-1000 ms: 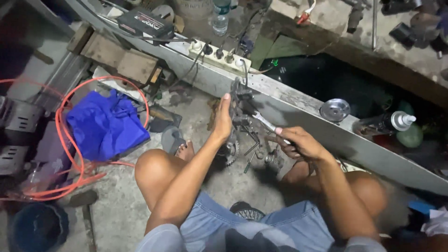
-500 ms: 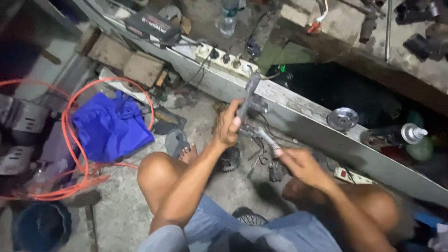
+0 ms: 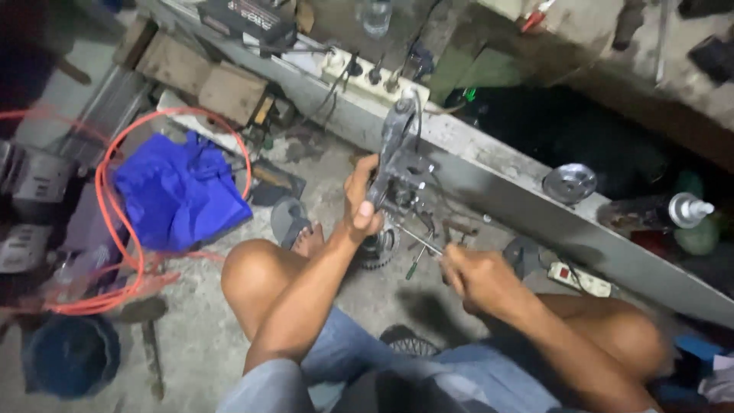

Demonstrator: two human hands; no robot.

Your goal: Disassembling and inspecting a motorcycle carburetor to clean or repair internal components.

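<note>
One long grey metal beam [image 3: 497,183] crosses from eleven to four o'clock, its ends cut off. One crumpled blue cloth [image 3: 180,191] lies at nine. At centre, the left hand [image 3: 361,200] grips one upright grey metal lever assembly [image 3: 397,157], blurred. The right hand [image 3: 475,275] closes around one thin metal tool [image 3: 417,239], its handle hidden.

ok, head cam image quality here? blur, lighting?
Head view: motion blur softens everything, worst on the right hand; the left hand on the grey metal part is a bit clearer. Light is dim and uneven, with dark corners and a glint on the round metal cap.
</note>
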